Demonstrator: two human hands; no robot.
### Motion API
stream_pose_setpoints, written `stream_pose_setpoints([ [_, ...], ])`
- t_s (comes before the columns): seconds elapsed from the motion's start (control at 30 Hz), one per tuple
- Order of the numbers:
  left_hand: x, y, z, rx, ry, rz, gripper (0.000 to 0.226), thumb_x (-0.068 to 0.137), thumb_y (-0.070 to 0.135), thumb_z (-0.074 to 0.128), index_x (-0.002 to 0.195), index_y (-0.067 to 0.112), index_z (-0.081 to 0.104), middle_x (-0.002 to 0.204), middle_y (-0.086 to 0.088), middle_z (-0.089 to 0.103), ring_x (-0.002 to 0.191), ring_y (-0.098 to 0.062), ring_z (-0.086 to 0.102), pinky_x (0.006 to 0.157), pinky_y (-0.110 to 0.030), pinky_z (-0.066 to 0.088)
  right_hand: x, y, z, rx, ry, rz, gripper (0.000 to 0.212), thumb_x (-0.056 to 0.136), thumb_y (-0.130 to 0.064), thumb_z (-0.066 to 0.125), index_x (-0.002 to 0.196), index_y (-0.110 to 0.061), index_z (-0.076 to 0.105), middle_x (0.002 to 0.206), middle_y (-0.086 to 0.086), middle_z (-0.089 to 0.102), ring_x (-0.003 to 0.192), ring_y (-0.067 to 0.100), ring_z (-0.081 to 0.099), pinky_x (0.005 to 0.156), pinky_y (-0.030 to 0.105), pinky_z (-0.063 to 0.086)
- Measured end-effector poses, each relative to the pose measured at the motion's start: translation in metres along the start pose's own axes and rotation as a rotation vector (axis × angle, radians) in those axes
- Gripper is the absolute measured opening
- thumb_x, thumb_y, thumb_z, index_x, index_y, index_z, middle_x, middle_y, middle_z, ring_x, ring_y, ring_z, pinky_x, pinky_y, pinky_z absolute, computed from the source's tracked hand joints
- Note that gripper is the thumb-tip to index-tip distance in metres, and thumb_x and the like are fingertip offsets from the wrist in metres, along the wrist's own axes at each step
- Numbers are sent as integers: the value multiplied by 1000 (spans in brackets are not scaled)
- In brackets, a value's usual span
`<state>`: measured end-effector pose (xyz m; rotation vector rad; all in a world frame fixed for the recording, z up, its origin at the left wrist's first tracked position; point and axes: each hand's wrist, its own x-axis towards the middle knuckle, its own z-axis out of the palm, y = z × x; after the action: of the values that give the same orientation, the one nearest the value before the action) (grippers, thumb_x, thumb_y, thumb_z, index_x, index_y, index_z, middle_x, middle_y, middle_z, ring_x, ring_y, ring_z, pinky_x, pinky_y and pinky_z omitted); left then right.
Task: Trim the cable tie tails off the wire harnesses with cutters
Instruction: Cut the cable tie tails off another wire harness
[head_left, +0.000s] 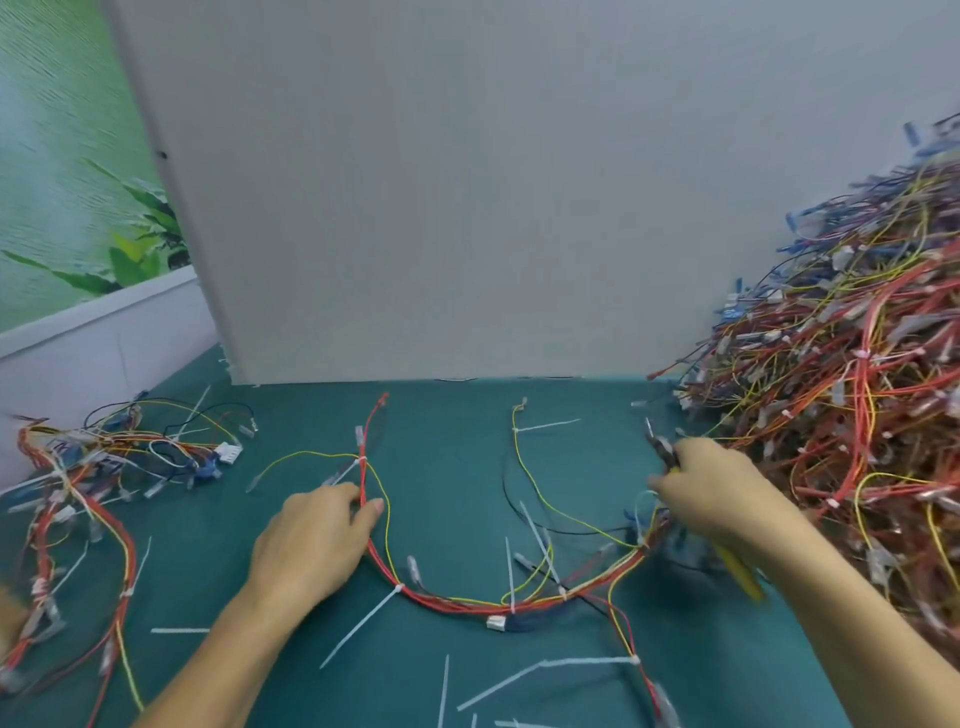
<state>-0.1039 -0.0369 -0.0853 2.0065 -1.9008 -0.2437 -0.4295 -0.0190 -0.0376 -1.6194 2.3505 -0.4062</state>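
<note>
A wire harness (467, 605) of red and yellow leads is lying in a wide U across the middle of the green tabletop (441, 467); the left hand (311, 540) is pinching its left branch, thumb and fingers curling round the red wires; the right hand (717, 499) is holding the harness's right end near the right edge and gripping the cutters (660, 447), fingers closing round the yellow handles, the dark nose pointing toward the back edge; the blades are blurring, so I cannot tell whether they are apart or together. A white cable tie tail (361, 626) is sticking out from the bottom of the U toward the front edge; more tails are standing off the harness further right. Loose white strips (179, 630) are lying near the front edge. A large pile of harnesses (857, 389) is filling the right side; a smaller heap (104, 457) is sitting at the left edge; a grey panel (467, 182) is standing along the back edge.
</note>
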Motion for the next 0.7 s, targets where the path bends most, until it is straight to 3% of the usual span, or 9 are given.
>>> stream_pose_setpoints([
  [0.1, 1, -1, 1, -34, 43, -14, 32, 92, 46, 50, 73, 22, 59, 73, 3, 65, 83, -27, 60, 71, -36, 51, 8, 28, 7, 59, -46, 116, 17, 87, -21, 58, 95, -6, 58, 103, 21, 65, 92, 33, 60, 72, 34, 45],
  [0.23, 5, -5, 5, -29, 49, -32, 29, 90, 42, 53, 69, 21, 57, 75, 3, 64, 80, -25, 60, 68, -34, 50, 12, 61, 0, 263, -87, 177, 19, 90, -15, 61, 82, 3, 60, 61, 17, 66, 54, 31, 62, 52, 36, 47],
  [0.33, 9, -9, 7, -14, 67, -59, 26, 91, 37, 53, 71, 20, 59, 77, 2, 65, 81, -26, 59, 67, -34, 48, 6, 73, -7, 590, -97, 225, 20, 95, -8, 57, 88, 11, 56, 60, 19, 55, 41, 26, 52, 42, 28, 41],
  [0.43, 12, -12, 8, -30, 88, -90, 23, 92, 33, 54, 75, 18, 61, 79, -1, 68, 84, -30, 60, 72, -36, 50, -2, 60, -20, 1253, -141, 225, 11, 98, -11, 49, 89, -5, 53, 69, 14, 55, 58, 25, 55, 62, 37, 44],
  [0.53, 14, -14, 9, -46, 109, -117, 23, 90, 32, 56, 74, 17, 63, 78, -2, 69, 82, -31, 59, 70, -35, 48, -14, 37, -47, 1734, -87, 91, 23, 101, -19, 42, 79, -14, 49, 70, 3, 54, 68, 18, 52, 77, 33, 43],
  [0.6, 16, -16, 8, -51, 132, -133, 22, 89, 31, 57, 73, 17, 63, 75, -2, 68, 78, -31, 57, 69, -34, 46, -24, 27, -67, 1665, -27, -44, 22, 100, -19, 44, 78, -15, 49, 70, 3, 54, 65, 18, 51, 73, 34, 42],
  [0.7, 19, -22, 3, -46, 150, -177, 25, 89, 28, 57, 67, 17, 63, 66, -3, 64, 72, -31, 56, 67, -34, 44, -34, 25, -76, 1009, 26, -166, 16, 96, -11, 54, 81, -5, 57, 63, 6, 62, 59, 20, 55, 63, 36, 43],
])
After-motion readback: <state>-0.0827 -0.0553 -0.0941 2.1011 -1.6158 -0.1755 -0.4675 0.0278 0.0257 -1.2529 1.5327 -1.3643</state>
